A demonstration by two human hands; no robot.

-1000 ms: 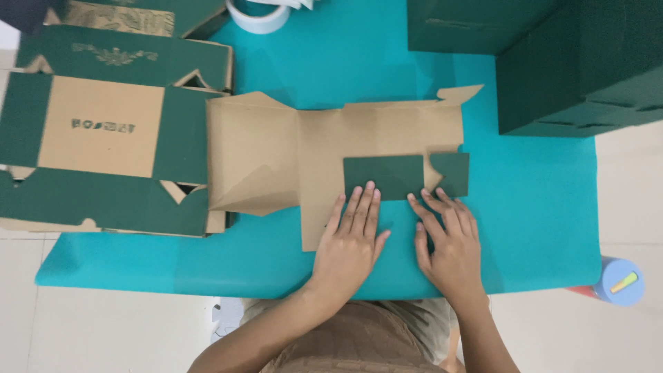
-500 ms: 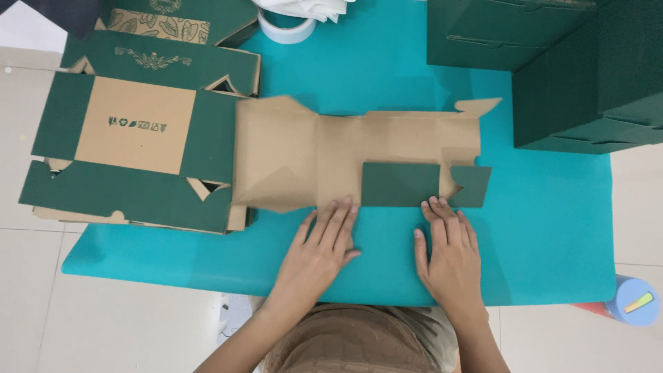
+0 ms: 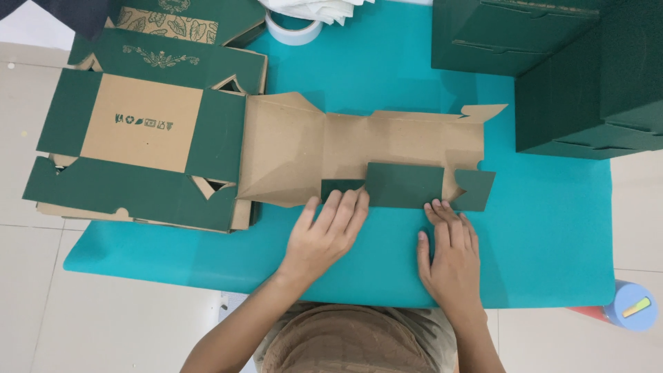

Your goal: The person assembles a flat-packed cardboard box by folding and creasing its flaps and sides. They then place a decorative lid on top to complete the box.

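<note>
Cardboard box blank (image 3: pixel 359 148), unfolded, brown inner side up, lies flat across the middle of the teal surface (image 3: pixel 552 235), long axis running left to right; its near edge carries a folded-over green flap (image 3: pixel 404 185) showing the dark outer face, with a smaller green tab (image 3: pixel 475 190) just to the right of it. Assembled dark green boxes (image 3: pixel 587 69) occupy the far right corner of the surface, stacked close together. Stack of flat green blanks (image 3: pixel 138 138) sits at the left, overhanging the surface edge, the top one green-bordered with a brown centre panel; its right edge touches or slightly underlies my blank, cannot tell which. My left hand (image 3: pixel 324 231) is open, palm down, fingers extended and pressing on the near edge of the blank at the left end of the green flap. My right hand (image 3: pixel 449 252) is likewise open and flat on the surface, fingertips just touching the lower right corner of the flap; neither hand grips anything. Roll of white tape (image 3: pixel 293 27) lies at the far edge, well apart from both hands. Small blue round object (image 3: pixel 630 307) sits off the surface at lower right.
</note>
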